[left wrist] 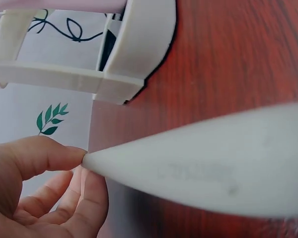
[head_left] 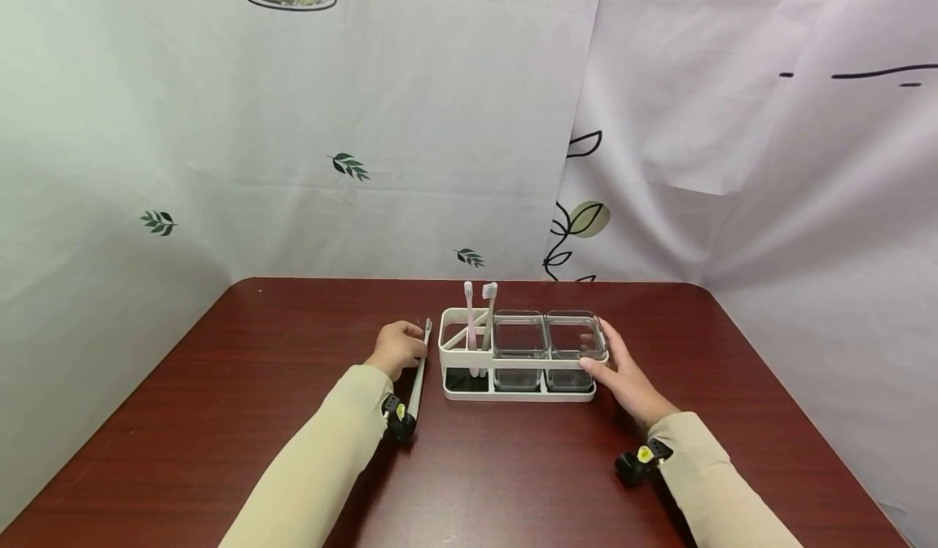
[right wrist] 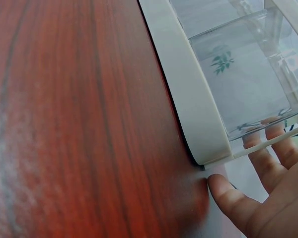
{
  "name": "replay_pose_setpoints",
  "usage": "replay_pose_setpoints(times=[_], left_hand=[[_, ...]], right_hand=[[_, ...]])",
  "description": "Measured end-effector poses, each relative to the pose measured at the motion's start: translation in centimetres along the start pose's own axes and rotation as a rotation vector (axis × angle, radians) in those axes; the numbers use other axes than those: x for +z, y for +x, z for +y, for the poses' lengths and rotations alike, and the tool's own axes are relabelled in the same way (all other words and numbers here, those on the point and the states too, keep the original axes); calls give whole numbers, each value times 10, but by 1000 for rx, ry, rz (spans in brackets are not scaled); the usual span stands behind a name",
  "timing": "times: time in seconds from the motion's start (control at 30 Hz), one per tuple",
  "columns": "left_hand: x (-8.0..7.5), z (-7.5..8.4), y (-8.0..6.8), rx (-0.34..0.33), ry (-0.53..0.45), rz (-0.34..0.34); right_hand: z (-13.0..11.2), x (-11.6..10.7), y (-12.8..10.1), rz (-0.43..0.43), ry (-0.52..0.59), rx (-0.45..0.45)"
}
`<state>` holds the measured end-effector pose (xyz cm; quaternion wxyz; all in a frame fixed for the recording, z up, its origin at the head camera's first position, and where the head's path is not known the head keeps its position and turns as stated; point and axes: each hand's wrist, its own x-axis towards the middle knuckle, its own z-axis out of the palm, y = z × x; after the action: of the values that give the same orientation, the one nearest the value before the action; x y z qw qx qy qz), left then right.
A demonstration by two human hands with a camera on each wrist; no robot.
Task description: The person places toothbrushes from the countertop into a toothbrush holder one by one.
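Observation:
My left hand [head_left: 399, 348] pinches a slim white toothbrush [head_left: 419, 377] left of the holder. In the left wrist view its handle [left wrist: 198, 163] spreads wide towards the camera, and the thumb and a finger meet at the narrow far part. The white toothbrush holder [head_left: 469, 396] stands upright, with a pinkish toothbrush [head_left: 471, 320] and a pale toothbrush [head_left: 488, 312] in its left section. My right hand [head_left: 628, 381] is spread around the holder's right end. In the right wrist view its fingers [right wrist: 268, 166] lie against the end behind a clear cup [right wrist: 248, 74], the thumb extended near the corner.
Two clear cups fill the middle and right sections, the left one [head_left: 519, 336] beside the brushes. The reddish-brown table [head_left: 308, 466] reaches back to a pale printed cloth [head_left: 410, 108]. Dark wrist cameras sit at both sleeves.

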<state>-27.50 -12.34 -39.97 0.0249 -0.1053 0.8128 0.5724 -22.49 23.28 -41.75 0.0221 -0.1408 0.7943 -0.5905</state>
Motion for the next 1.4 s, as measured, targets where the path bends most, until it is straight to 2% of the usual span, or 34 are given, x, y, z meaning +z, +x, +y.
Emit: replay_pose_setpoints(times=[0.6, 0.87, 1.17, 1.4], left_hand=[[-16, 8, -3, -15, -87, -19], [-26, 22, -12, 2, -126, -39], [-37, 38, -17, 35, -212, -59], [-39, 49, -23, 49, -211, -56]], right_hand=[[1, 1, 0, 2, -2, 3], [1, 0, 0, -3, -3, 0], [-1, 0, -1, -5, -14, 10], [-2, 0, -1, -5, -3, 13]])
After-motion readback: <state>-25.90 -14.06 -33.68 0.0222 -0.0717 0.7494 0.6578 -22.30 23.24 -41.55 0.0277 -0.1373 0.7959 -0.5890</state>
